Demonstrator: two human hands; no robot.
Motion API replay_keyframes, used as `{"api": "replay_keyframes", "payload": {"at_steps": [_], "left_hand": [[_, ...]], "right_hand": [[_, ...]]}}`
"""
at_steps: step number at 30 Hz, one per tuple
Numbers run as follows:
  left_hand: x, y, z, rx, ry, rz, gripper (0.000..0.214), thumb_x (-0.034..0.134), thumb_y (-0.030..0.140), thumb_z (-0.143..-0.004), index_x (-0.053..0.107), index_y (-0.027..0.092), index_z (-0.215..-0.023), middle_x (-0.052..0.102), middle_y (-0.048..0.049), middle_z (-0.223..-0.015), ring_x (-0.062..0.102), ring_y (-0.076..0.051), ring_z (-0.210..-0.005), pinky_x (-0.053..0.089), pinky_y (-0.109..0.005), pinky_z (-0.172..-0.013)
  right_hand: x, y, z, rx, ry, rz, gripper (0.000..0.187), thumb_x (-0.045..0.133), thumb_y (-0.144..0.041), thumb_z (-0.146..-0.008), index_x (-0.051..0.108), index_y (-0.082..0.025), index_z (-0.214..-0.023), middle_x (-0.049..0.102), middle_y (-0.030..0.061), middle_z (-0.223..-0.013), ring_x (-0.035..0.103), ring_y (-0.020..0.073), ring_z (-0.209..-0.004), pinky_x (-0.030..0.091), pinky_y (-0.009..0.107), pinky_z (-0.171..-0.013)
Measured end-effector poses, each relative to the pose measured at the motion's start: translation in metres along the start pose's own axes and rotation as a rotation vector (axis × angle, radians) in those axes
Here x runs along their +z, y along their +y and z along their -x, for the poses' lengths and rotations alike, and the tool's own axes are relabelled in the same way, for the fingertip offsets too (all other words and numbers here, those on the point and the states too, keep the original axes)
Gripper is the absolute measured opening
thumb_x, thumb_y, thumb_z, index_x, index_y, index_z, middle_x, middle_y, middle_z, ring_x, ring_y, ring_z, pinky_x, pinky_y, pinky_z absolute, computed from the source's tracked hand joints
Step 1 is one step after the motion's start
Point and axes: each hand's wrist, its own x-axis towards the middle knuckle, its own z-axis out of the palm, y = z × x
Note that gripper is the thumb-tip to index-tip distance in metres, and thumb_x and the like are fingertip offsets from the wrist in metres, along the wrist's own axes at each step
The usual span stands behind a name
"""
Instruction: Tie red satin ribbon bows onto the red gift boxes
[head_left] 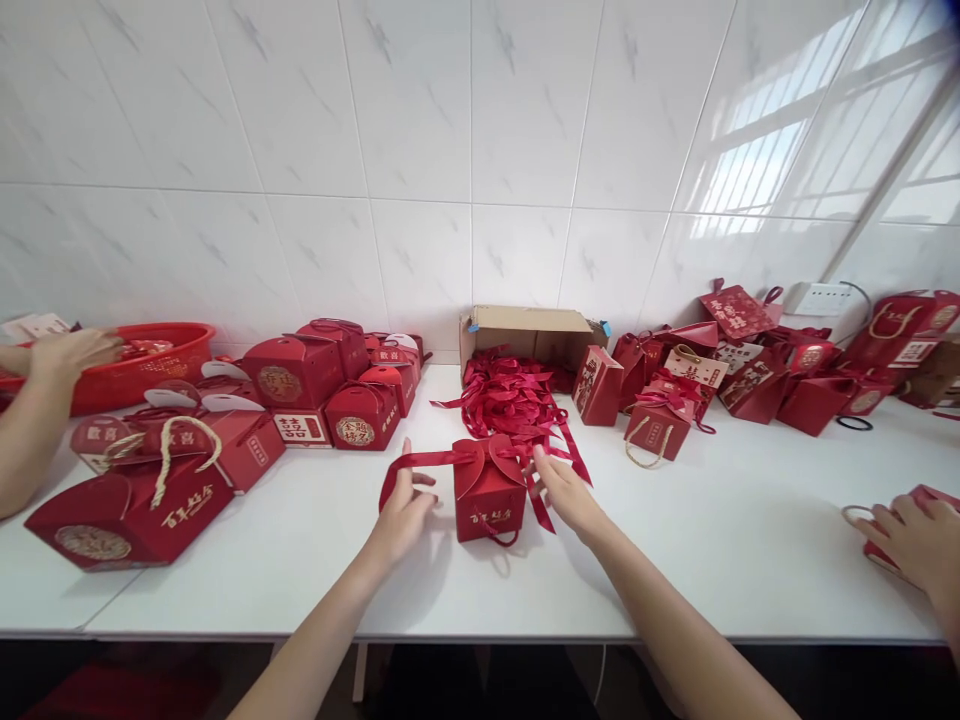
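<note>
Bare forearms (pixel 319 625) reach over the white counter (pixel 480 605) to a red box (pixel 489 505) upright between them; its ribbon (pixel 429 459) crosses the left hand (pixel 401 512), the right hand (pixel 568 492) sits opposite, and whether either grip pinches I cannot tell. Judging by looks, folding and threading are done, tying is left.

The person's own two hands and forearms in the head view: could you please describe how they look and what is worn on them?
The left hand and right hand are both ungloved, and the left forearm and right forearm show no sleeves. I see no watch, bracelet or cable on either, nor any clear markings.
</note>
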Motion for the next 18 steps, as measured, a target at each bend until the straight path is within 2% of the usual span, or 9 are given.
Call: {"api": "replay_keyframes", "payload": {"at_steps": [2,4,8,10,12,15,18], "left_hand": [[0.0,0.008,-0.005,-0.032,0.028,0.331,0.038,0.051,0.033,-0.079,0.053,0.02,-0.115,0.061,-0.007,-0.105,0.062,-0.018,-0.089,0.048,-0.03,-0.076],[-0.003,0.017,-0.008,-0.067,-0.009,0.6,0.029,0.051,0.038,-0.082,0.058,0.02,-0.105,0.063,-0.0058,-0.1,0.062,-0.017,-0.085,0.05,-0.03,-0.075],[-0.014,0.03,-0.014,-0.118,-0.008,0.841,0.017,0.058,0.034,-0.081,0.064,0.018,-0.079,0.066,-0.0029,-0.081,0.061,-0.014,-0.072,0.05,-0.027,-0.072],[-0.02,0.036,-0.017,-0.086,0.019,0.862,0.018,0.066,0.034,-0.077,0.065,0.017,-0.075,0.065,-0.0025,-0.074,0.06,-0.014,-0.069,0.05,-0.027,-0.069],[-0.025,0.043,-0.021,0.004,0.035,0.819,0.022,0.072,0.037,-0.071,0.068,0.016,-0.075,0.066,-0.0031,-0.075,0.058,-0.014,-0.068,0.049,-0.027,-0.068],[-0.028,0.061,-0.024,0.153,0.071,0.663,0.026,0.078,0.038,-0.065,0.071,0.015,-0.075,0.067,-0.0043,-0.079,0.056,-0.013,-0.069,0.046,-0.026,-0.067],[-0.026,0.08,-0.026,0.21,0.088,0.478,0.029,0.078,0.041,-0.064,0.074,0.016,-0.077,0.066,-0.0038,-0.072,0.054,-0.014,-0.067,0.044,-0.026,-0.066]], "right_hand": [[0.003,-0.001,-0.004,-0.027,0.087,-0.125,0.055,0.034,-0.067,-0.086,0.059,-0.018,-0.086,0.066,0.0088,-0.085,0.063,0.0195,-0.076,0.047,0.029,-0.061],[0.003,-0.004,-0.008,-0.066,0.146,-0.229,0.052,0.039,-0.065,-0.085,0.059,-0.017,-0.089,0.066,0.0104,-0.093,0.064,0.0197,-0.081,0.05,0.029,-0.065],[-0.002,-0.012,-0.012,-0.158,0.241,-0.337,0.047,0.053,-0.064,-0.079,0.062,-0.017,-0.075,0.067,0.0067,-0.077,0.064,0.0193,-0.076,0.051,0.03,-0.068],[-0.005,-0.019,-0.013,-0.211,0.281,-0.353,0.044,0.061,-0.061,-0.074,0.063,-0.017,-0.071,0.066,0.0043,-0.072,0.064,0.0187,-0.072,0.051,0.029,-0.065],[-0.008,-0.028,-0.014,-0.26,0.312,-0.358,0.039,0.067,-0.056,-0.071,0.065,-0.017,-0.073,0.066,0.0025,-0.069,0.063,0.0177,-0.068,0.05,0.029,-0.063],[-0.012,-0.045,-0.018,-0.333,0.347,-0.358,0.032,0.07,-0.049,-0.071,0.067,-0.018,-0.078,0.067,0.0014,-0.069,0.062,0.0163,-0.065,0.05,0.028,-0.064],[-0.016,-0.06,-0.023,-0.418,0.357,-0.297,0.029,0.068,-0.046,-0.074,0.068,-0.017,-0.079,0.067,0.0021,-0.07,0.061,0.0161,-0.064,0.05,0.029,-0.064]]}}
